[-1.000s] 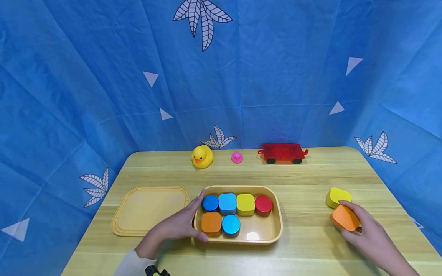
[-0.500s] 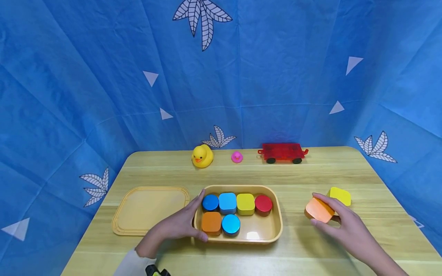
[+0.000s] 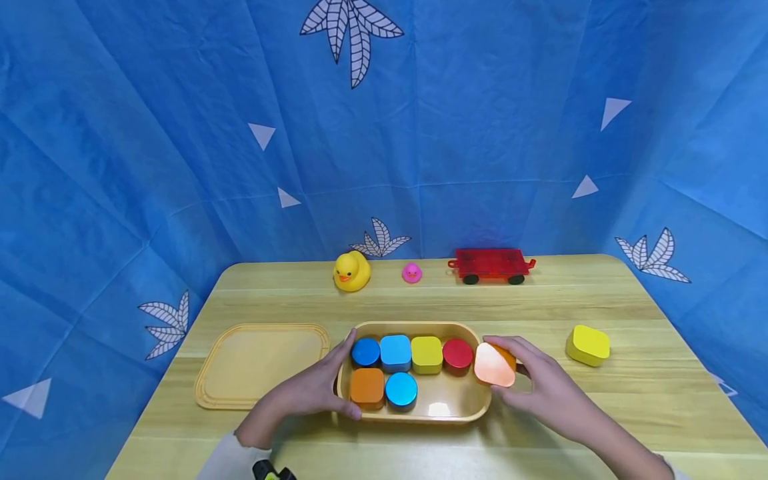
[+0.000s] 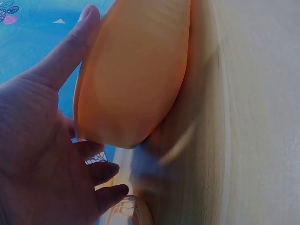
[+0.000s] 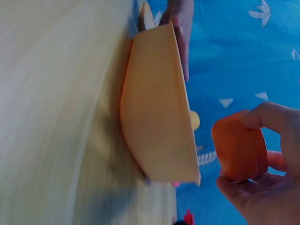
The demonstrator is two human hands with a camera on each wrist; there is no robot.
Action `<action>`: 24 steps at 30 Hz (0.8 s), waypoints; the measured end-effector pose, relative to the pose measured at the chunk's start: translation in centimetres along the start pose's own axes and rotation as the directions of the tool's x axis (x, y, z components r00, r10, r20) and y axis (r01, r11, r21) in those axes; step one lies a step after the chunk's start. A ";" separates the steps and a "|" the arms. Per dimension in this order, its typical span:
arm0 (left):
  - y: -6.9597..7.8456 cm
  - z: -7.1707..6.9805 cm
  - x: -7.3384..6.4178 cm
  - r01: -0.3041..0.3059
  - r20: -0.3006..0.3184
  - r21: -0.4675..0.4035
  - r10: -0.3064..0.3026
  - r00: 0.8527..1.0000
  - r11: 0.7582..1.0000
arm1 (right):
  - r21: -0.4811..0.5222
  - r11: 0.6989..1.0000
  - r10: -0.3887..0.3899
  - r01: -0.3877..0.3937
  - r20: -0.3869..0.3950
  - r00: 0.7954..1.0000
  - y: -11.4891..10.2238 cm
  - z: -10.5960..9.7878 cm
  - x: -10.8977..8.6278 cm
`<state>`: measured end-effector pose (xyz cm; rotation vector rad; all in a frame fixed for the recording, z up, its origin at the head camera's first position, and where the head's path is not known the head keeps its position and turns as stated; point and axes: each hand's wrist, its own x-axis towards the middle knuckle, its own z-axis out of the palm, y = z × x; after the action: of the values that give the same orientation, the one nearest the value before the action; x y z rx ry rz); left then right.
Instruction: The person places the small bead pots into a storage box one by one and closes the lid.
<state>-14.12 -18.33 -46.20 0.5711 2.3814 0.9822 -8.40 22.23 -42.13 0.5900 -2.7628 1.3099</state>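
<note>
Right hand [image 3: 543,383] hovers at the right rim of the tray [image 3: 414,419], fingers pinching an orange block [image 3: 495,365], left hand [image 3: 312,387] spread wide round the opposite end, and a level, gentle lowering clear of the red block [image 3: 458,355] looks safest!
</note>
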 end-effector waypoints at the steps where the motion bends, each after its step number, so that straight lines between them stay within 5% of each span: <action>1: 0.0 0.0 0.0 0.000 0.000 0.000 0.000 1.000 1.000 | -0.004 1.000 -0.009 0.009 0.009 1.000 -0.2 0.2 0.3; 15: 0.1 -0.1 -0.1 -0.008 0.005 -0.003 0.008 1.000 1.000 | -0.046 0.995 -0.073 0.084 0.203 0.977 -1.5 3.3 2.6; 24: 0.1 -0.1 -0.2 -0.009 0.004 -0.003 0.009 1.000 1.000 | -0.101 0.985 -0.119 0.142 0.213 0.970 -1.4 4.6 3.3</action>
<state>-14.02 -18.41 -45.99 0.5835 2.3755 0.9869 -10.36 16.89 -43.50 0.9313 -2.8758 1.1121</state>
